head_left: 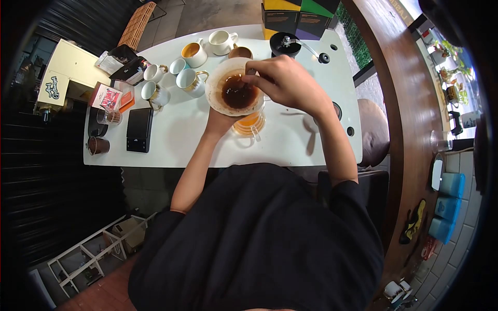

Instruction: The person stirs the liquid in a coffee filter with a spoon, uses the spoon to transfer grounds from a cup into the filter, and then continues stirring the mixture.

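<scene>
A paper filter (212, 92) with dark wet coffee (239, 97) inside sits in a dripper, tilted toward the camera. My left hand (224, 122) is closed beneath it, holding the dripper from below. Over the filter's right side, my right hand (275, 80) pinches a small utensil that dips into the coffee; most of that utensil is hidden by the fingers. Directly below the dripper, a glass server (250, 126) with amber liquid stands on the white table (290, 150), its handle toward me.
Several cups, including a white mug (220, 42), stand at the back left. A black scale (139, 129) and a dark-filled glass (98, 145) lie farther left. A hand grinder (285, 45) with a crank stands behind my right hand, near boxes (295, 23).
</scene>
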### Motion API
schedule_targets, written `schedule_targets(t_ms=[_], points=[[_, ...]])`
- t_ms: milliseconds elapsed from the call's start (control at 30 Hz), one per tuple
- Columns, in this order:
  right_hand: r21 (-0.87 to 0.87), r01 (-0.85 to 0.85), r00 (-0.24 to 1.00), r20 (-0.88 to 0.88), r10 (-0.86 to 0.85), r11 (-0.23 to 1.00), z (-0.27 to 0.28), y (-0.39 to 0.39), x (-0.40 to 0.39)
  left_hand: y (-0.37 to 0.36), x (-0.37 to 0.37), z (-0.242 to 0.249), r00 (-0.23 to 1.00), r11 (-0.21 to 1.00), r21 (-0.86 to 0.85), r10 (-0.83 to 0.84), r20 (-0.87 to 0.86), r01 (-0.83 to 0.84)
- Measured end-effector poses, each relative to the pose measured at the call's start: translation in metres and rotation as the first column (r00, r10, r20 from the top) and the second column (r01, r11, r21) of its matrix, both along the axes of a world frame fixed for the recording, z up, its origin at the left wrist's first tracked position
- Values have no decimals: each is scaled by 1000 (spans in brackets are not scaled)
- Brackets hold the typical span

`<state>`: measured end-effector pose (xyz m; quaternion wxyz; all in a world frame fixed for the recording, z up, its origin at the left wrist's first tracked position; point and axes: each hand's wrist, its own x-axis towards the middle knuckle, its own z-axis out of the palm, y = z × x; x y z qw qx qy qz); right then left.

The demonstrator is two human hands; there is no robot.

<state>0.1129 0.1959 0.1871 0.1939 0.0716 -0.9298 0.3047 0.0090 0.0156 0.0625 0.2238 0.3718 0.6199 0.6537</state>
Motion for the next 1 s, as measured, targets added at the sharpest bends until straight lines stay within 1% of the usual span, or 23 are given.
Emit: schedule_targets(t_ms=[33,100,133,200,233,267,300,367,433,467,533,567,600,633,667,733,767,800,833,867,933,967,1000], points=[[0,0,1000,-1,0,1000,3,1,-2,1,-3,5,1000,1000,0,-6,-20,6],[66,-31,1000,9,30,997,12,2,-4,2,-6,9,1000,1000,-18,-12,7,12],[65,-30,1000,9,29,997,15,4,-6,2,-7,9,1000,1000,-24,-2,-13,2],[8,-85,995,-56,86,996,17,8,-12,3,-8,11,999,999,-33,4,-32,-5],[6,-83,995,-55,83,997,18,10,-13,4,-9,13,997,999,-34,35,-66,-37],[37,-69,991,-116,73,997,19,10,-14,4,-9,15,993,997,-34,65,-100,-69],[69,-52,982,-178,64,996,19,12,-16,4,-9,18,993,997,-36,62,-100,-65],[64,-74,979,-186,85,995,23,14,-17,4,-8,23,993,998,-24,59,-105,-62],[-9,-135,983,-128,133,991,31,13,-17,2,-10,25,994,999,-19,48,-98,-50],[-10,-133,983,-129,130,991,30,13,-19,2,-10,26,995,999,-11,40,-91,-41],[68,-88,966,-236,102,994,27,15,-24,2,-8,33,995,999,2,38,-93,-38],[66,-83,967,-237,96,994,28,15,-24,2,-8,36,995,999,17,39,-95,-38],[42,-132,966,-217,138,990,32,14,-23,2,-8,37,995,999,15,33,-97,-31],[17,-180,963,-199,180,984,36,14,-23,1,-8,38,995,998,58,40,-95,-34],[16,-172,965,-200,172,985,42,13,-22,1,-8,40,995,994,102,45,-92,-36],[27,-98,990,-99,100,995,50,10,-21,-1,-7,49,995,997,69,37,-90,-31],[28,-92,991,-100,94,995,49,10,-20,-1,-7,53,995,999,37,38,-87,-35],[95,-93,981,-162,107,991,49,10,-20,-2,-6,54,998,998,58,31,-52,-28],[161,-91,967,-223,126,983,49,10,-20,-1,-5,56,998,998,59,29,-53,-26],[162,-90,967,-224,125,983,52,9,-18,-1,-5,57,998,997,66,32,-58,-28],[44,-156,983,-95,159,987,60,7,-16,-1,-8,59,997,997,74,34,-64,-30],[47,-154,983,-97,158,987,58,8,-17,0,-9,58,996,995,98,28,-83,-20],[95,-140,966,-205,157,986,55,10,-18,1,-10,58,995,993,122,21,-102,-9]])
